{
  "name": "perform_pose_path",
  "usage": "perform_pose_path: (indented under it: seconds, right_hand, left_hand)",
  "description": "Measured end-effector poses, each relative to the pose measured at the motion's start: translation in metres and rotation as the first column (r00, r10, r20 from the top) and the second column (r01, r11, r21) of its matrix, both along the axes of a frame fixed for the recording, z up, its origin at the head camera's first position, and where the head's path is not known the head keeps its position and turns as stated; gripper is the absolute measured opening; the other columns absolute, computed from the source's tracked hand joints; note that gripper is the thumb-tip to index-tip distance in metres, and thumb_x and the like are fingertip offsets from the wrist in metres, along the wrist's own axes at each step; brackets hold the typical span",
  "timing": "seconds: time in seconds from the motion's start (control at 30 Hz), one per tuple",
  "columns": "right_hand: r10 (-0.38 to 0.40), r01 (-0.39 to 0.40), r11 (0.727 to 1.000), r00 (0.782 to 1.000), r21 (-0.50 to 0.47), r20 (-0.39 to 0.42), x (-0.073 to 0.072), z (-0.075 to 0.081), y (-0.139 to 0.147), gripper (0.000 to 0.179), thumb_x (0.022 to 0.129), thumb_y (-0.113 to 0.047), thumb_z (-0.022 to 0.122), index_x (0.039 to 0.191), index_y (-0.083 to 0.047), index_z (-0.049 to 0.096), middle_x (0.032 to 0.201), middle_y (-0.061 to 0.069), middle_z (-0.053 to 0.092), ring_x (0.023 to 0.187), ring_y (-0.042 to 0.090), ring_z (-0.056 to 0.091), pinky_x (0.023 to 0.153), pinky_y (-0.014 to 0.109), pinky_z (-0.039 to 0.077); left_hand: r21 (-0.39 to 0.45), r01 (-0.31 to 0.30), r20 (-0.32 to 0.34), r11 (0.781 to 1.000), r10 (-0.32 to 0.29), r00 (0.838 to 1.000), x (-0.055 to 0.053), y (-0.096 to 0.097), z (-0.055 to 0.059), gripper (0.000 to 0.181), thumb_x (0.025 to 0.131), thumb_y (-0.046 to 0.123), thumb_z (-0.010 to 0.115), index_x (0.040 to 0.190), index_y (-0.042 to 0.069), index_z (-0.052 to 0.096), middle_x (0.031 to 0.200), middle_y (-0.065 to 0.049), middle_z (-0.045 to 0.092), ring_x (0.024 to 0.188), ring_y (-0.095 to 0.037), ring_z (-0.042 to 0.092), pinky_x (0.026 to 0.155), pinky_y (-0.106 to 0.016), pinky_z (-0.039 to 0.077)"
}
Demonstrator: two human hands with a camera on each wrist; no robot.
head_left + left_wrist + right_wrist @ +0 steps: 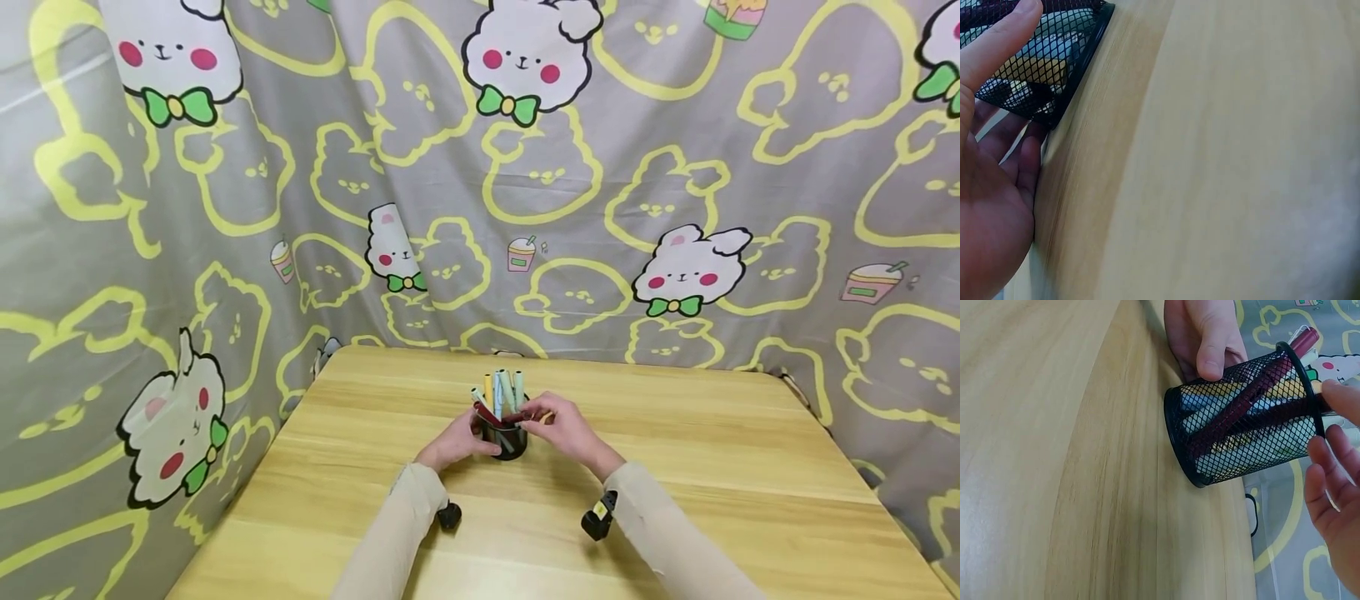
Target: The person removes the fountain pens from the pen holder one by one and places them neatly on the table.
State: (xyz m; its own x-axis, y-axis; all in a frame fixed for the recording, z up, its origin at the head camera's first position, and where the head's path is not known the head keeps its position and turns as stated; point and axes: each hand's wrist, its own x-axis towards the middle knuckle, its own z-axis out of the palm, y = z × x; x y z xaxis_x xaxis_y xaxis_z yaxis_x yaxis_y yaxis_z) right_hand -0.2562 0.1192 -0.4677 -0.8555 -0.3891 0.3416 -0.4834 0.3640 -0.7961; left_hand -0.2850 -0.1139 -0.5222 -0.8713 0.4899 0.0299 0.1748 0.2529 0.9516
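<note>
A black mesh pen holder stands upright on the wooden table, filled with several pale green, blue and yellow markers. My left hand grips the holder from its left side, thumb along the mesh and fingers behind it. One dark red pen with a clip leans out over the rim toward the left. At the rim's right side, my right hand pinches the upper end of another dark red pen; its lower part shows through the mesh in the right wrist view.
A grey curtain with yellow outlines and cartoon animals hangs behind the table and along its left side. Black wrist cameras sit below both forearms. Wood surface surrounds the pen holder.
</note>
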Motion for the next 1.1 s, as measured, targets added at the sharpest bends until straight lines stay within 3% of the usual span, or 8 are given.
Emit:
perform_pose_path:
  seconds: [0.2, 0.47, 0.6, 0.83, 1.1]
  right_hand:
    - [-0.041, 0.041, 0.999, 0.999, -0.015, 0.000, 0.001, 0.004, -0.001, 0.020, 0.086, -0.012, 0.069, 0.106, -0.005, 0.069, 0.095, 0.002, 0.065, 0.079, 0.015, 0.059, 0.068, 0.029, 0.050]
    - [-0.112, 0.114, 0.984, 0.993, -0.133, 0.027, -0.003, 0.008, 0.004, 0.024, 0.087, -0.015, 0.069, 0.108, -0.002, 0.068, 0.094, 0.005, 0.069, 0.086, 0.019, 0.063, 0.073, 0.029, 0.051]
    - [-0.132, 0.133, 0.974, 0.991, -0.184, 0.018, -0.004, 0.015, 0.005, 0.024, 0.086, -0.015, 0.070, 0.107, -0.003, 0.069, 0.097, 0.008, 0.069, 0.086, 0.017, 0.064, 0.074, 0.026, 0.051]
    - [-0.163, 0.170, 0.959, 0.985, -0.228, 0.049, -0.003, 0.029, 0.012, 0.024, 0.087, -0.014, 0.070, 0.108, -0.003, 0.069, 0.094, 0.010, 0.069, 0.079, 0.015, 0.064, 0.069, 0.027, 0.052]
    - [-0.218, 0.240, 0.916, 0.971, -0.320, 0.102, -0.006, 0.042, 0.026, 0.027, 0.086, -0.015, 0.071, 0.107, 0.002, 0.067, 0.086, 0.010, 0.067, 0.073, 0.016, 0.064, 0.060, 0.022, 0.049]
  left_hand:
    - [0.025, 0.017, 0.017, 1.000, -0.018, 1.000, 0.001, 0.000, 0.002, 0.070, 0.075, 0.002, 0.078, 0.136, 0.004, 0.044, 0.133, -0.012, 0.051, 0.123, -0.029, 0.045, 0.104, -0.047, 0.030]
    - [0.040, 0.044, 0.027, 0.998, -0.045, 0.999, 0.017, 0.001, 0.027, 0.068, 0.076, -0.002, 0.075, 0.137, 0.001, 0.043, 0.134, -0.014, 0.050, 0.126, -0.030, 0.043, 0.105, -0.045, 0.029]
    - [0.040, 0.034, 0.021, 0.999, -0.035, 0.999, 0.016, 0.000, 0.025, 0.068, 0.076, -0.003, 0.075, 0.136, 0.000, 0.044, 0.133, -0.014, 0.051, 0.124, -0.030, 0.044, 0.104, -0.046, 0.031]
    - [0.009, -0.004, 0.024, 1.000, 0.003, 1.000, 0.002, 0.000, 0.002, 0.074, 0.074, 0.001, 0.078, 0.139, 0.004, 0.042, 0.137, -0.014, 0.047, 0.128, -0.032, 0.039, 0.105, -0.048, 0.028]
    - [0.005, -0.027, 0.016, 1.000, 0.027, 1.000, 0.003, 0.001, 0.001, 0.071, 0.074, 0.004, 0.080, 0.136, 0.007, 0.046, 0.134, -0.011, 0.050, 0.126, -0.028, 0.042, 0.105, -0.046, 0.029]
